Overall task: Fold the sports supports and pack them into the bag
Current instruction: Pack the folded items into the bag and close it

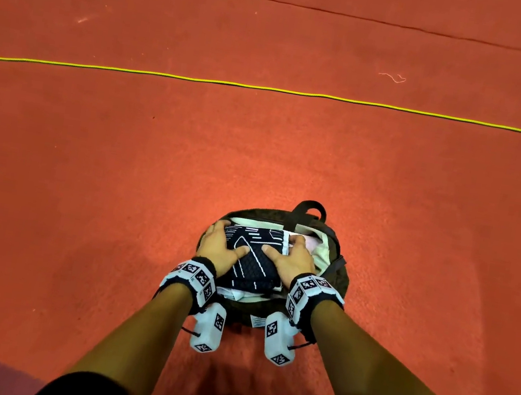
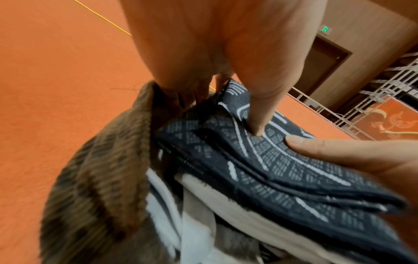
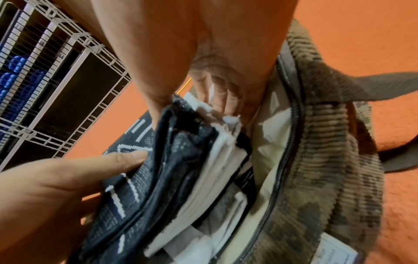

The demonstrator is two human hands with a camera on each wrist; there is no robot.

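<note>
A brown corduroy bag [image 1: 340, 277] lies open on the orange floor. Over its opening sits a folded stack of sports supports [image 1: 256, 262], dark navy with white lines on top and white ones beneath. My left hand [image 1: 229, 241] grips the stack's left side and my right hand [image 1: 284, 253] grips its right side, both thumbs on top. In the left wrist view my left thumb [image 2: 260, 117] presses into the navy support [image 2: 260, 171], fingers tucked between stack and bag wall [image 2: 101, 169]. In the right wrist view my right fingers [image 3: 217, 96] reach down beside the white layers [image 3: 212, 169], next to the cream lining [image 3: 269, 142].
A yellow cord [image 1: 268, 89] runs across the floor beyond the bag. The bag's dark handle [image 1: 310, 208] sticks up at the far side and a white label [image 1: 256, 322] shows at the near side. A wire rack [image 3: 56, 80], a railing and a door [image 2: 323, 59] stand at the room's edge.
</note>
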